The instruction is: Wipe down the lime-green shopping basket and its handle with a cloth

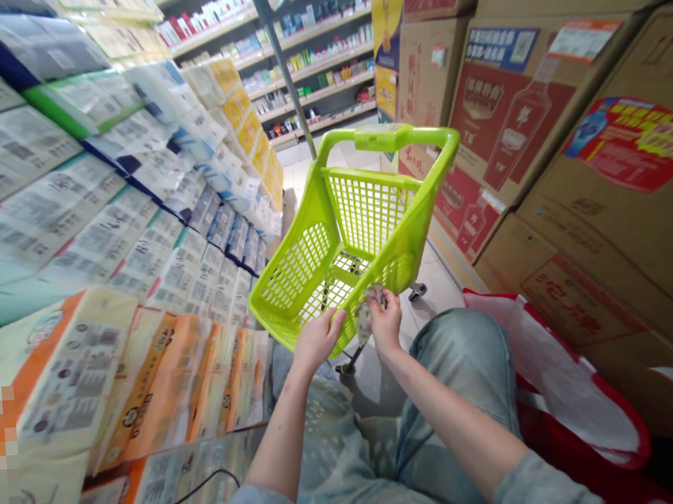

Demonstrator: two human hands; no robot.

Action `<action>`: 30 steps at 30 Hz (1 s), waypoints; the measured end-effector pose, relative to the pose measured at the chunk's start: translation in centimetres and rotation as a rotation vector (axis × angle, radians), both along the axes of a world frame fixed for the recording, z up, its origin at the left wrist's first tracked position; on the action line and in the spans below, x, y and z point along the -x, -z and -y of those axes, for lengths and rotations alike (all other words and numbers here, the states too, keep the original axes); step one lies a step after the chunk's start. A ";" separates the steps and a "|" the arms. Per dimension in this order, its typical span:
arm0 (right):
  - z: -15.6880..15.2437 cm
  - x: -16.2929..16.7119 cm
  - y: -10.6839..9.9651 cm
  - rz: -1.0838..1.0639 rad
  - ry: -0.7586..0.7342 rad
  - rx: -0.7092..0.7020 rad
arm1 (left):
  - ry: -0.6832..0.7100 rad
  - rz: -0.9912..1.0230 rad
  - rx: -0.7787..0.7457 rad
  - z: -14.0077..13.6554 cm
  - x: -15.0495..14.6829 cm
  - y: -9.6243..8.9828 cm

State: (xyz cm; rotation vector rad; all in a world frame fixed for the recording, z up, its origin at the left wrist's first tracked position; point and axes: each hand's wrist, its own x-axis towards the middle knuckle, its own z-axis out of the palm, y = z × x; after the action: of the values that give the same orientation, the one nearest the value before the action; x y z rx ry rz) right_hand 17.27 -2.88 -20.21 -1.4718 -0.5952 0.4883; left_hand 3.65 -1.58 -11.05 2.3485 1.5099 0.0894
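A lime-green plastic shopping cart [377, 211] with lattice walls stands in front of me, its basket turned toward me. My left hand [319, 339] is closed on the near rim of the basket, thumb on top and the other fingers mostly hidden. Pinched in my right hand [386, 321] is a crumpled greyish-white cloth [364, 319], which lies against the outer side of the cart and hangs down a little. Through the basket's lattice floor the tiles show.
Stacked tissue packs [140, 243] line the left side, with orange packs [166, 379] close by my left arm. Tall cardboard boxes [511, 109] rise on the right. A red and white bag [576, 389] sits beside my right knee. Stocked shelves [323, 53] stand behind a metal pole [290, 79].
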 end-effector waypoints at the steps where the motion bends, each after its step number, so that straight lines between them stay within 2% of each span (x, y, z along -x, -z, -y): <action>1: -0.4 -0.5 -0.2 -0.012 0.030 -0.015 | 0.001 -0.001 -0.003 0.0 -0.3 0.0; 5: -1.9 -2.5 -1.2 -0.047 0.112 -0.073 | -0.008 -0.014 -0.006 0.3 -1.7 0.1; 8: -2.1 -2.8 -1.8 -0.019 0.117 -0.070 | -0.008 -0.005 -0.005 0.4 -2.5 0.2; 12: -0.7 -0.8 -1.8 0.035 0.034 -0.063 | -0.004 0.003 -0.013 0.2 -2.6 0.2; 17: 1.3 2.5 -1.2 0.132 -0.083 -0.087 | -0.002 0.021 -0.018 -0.4 -1.4 0.2; 20: 1.1 2.5 -0.3 0.153 -0.144 -0.108 | -0.020 0.012 -0.013 -0.6 -0.6 0.1; 24: -0.7 0.3 2.2 0.054 -0.045 -0.014 | -0.061 -0.015 -0.018 -0.6 0.0 0.0; 26: -1.5 -0.3 3.5 -0.012 -0.072 0.005 | -0.068 -0.029 -0.026 -0.6 -0.1 0.0; 30: -1.1 1.3 4.3 -0.073 -0.172 -0.008 | -0.093 -0.049 -0.043 -0.6 -0.6 0.0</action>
State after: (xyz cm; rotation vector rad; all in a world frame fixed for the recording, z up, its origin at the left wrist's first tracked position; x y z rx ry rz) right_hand 15.93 -1.77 -24.54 -1.3956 -0.6676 0.6700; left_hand 4.25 -0.98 -11.10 2.3290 1.6567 0.0893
